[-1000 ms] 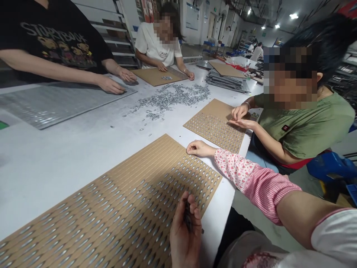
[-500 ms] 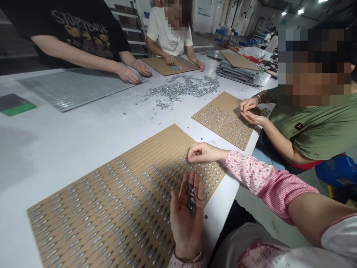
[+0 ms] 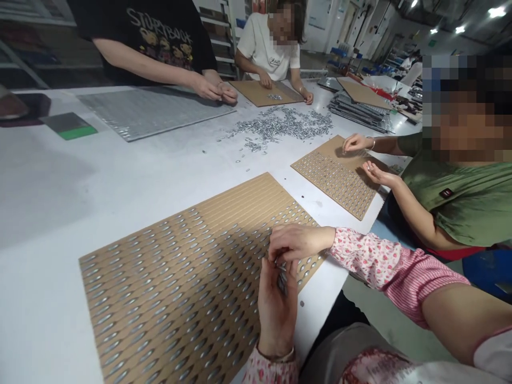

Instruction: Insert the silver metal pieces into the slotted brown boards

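Observation:
My left hand (image 3: pixel 277 320) is cupped palm up over the near right part of a brown board. It holds several small silver spindle-shaped pieces (image 3: pixel 282 280). Reaching down into that palm, my right hand (image 3: pixel 298 242) has its fingers bent together at the pieces; its fingertips are partly hidden. Rows of the same silver pieces lie in slanting lines over most of the brown board (image 3: pixel 236 207), whose far strip shows bare grooves. Both hands cover part of the board's right side.
A loose heap of silver pieces (image 3: pixel 286 125) lies mid-table. On the right a co-worker's hands (image 3: pixel 376 173) hover at a smaller filled board (image 3: pixel 328 178). Two more people work across the table, by a grey sheet (image 3: pixel 160 114) and a brown board (image 3: pixel 250 95). Stacked sheets (image 3: pixel 356 109) stand behind.
My right hand has come back from above the board to my left palm, whose fingers have curled up. The co-worker on the right has drawn their hands apart. The view has shifted.

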The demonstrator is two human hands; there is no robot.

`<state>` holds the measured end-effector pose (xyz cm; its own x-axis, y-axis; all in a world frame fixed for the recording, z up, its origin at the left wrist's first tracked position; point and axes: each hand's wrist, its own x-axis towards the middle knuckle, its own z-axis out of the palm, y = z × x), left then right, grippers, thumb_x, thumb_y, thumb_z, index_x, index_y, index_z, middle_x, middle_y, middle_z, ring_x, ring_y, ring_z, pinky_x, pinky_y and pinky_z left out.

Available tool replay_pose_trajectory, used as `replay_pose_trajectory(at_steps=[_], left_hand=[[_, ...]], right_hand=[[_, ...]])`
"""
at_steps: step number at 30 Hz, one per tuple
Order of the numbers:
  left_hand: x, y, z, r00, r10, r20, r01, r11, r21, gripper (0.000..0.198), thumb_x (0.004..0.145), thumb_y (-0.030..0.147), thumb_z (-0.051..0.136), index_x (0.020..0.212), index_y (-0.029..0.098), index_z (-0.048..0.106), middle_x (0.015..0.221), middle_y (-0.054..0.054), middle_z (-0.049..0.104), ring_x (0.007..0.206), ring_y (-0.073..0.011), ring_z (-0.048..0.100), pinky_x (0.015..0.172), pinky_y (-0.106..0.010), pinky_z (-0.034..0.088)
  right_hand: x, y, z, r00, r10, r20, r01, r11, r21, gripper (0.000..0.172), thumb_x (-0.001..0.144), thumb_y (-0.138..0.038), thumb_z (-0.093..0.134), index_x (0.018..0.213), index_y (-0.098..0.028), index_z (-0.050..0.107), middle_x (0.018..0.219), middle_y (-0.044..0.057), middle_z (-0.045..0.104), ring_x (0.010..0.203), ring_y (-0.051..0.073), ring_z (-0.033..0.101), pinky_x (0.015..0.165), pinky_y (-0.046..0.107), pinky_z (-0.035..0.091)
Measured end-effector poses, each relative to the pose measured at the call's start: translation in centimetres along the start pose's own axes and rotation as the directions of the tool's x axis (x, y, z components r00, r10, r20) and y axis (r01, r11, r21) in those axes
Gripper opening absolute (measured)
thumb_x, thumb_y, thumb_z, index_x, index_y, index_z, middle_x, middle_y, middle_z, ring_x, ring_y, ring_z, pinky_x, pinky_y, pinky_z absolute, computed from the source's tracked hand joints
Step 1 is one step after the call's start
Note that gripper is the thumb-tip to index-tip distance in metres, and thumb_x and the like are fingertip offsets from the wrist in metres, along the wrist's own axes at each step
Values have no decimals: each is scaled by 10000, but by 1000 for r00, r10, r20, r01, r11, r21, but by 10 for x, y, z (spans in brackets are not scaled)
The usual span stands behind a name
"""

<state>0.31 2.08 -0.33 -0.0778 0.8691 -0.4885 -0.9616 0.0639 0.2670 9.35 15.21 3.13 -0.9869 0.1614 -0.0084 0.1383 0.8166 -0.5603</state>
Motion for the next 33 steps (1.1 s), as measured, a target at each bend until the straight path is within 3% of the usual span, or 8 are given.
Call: replay_pose_trajectory(at_steps=[4,10,14,17,21,27,30,33], left_hand=[[2,3,3,999,53,-2,-53,998,-36,251,932,290,509,960,168,726,1156,-71,689,1246,-205,529,1011,-295,468],[-1,11,6,989,-42,-144,35,998,-48,292,904,48,459,1083,119,679,1168,-125,684,1105,-158,632,900,-203,528],[-1,12,4,969,-110,-220,88,990,-111,339,897,-6,440,1128,119,653,1045,-98,723,919,-91,691,798,-128,539],[-1,11,3,980,-89,-176,59,984,-166,382,893,3,446,1201,139,627,1142,-113,696,1050,-138,658,931,-218,517],[-3,10,6,988,-83,-127,66,989,-132,391,872,9,493,1226,123,613,1254,-156,639,1209,-184,565,1024,-257,454],[-3,10,4,975,-137,-176,109,981,-160,372,874,4,479,1166,156,652,1212,-134,665,1183,-188,586,1003,-281,476],[-3,11,1,984,-116,-132,86,972,-218,358,911,50,429,1131,173,683,1243,-119,653,1209,-195,565,1020,-309,467],[-3,14,-1,997,-59,-57,43,970,-241,332,926,117,432,1117,166,699,1301,-122,618,1277,-220,501,1062,-334,426]], right_hand=[[9,3,-2,1000,-7,-18,8,996,87,146,929,-197,526,945,-146,662,897,61,651,903,158,547,864,258,401],[33,32,-3,962,205,-181,-161,960,230,226,955,-230,477,1023,-143,674,964,60,652,862,124,577,797,232,420],[51,49,4,872,440,-213,-369,878,304,139,881,-232,593,894,-124,680,751,0,644,674,91,545,666,203,389],[59,53,11,793,565,-228,-476,808,346,94,833,-208,643,839,-123,681,677,-26,621,611,73,526,628,191,363],[63,52,16,795,549,-260,-501,834,230,125,855,-245,623,815,-143,683,696,-21,627,651,82,523,642,202,337],[66,54,22,787,532,-312,-569,822,-36,142,861,-278,597,800,-174,672,799,7,644,807,142,507,771,258,334],[68,55,24,776,545,-317,-582,813,-28,109,843,-259,601,802,-177,660,793,-2,637,811,148,502,779,268,339],[64,53,21,781,529,-330,-528,843,102,99,854,-237,604,821,-154,647,752,-14,616,737,119,503,777,259,361]])
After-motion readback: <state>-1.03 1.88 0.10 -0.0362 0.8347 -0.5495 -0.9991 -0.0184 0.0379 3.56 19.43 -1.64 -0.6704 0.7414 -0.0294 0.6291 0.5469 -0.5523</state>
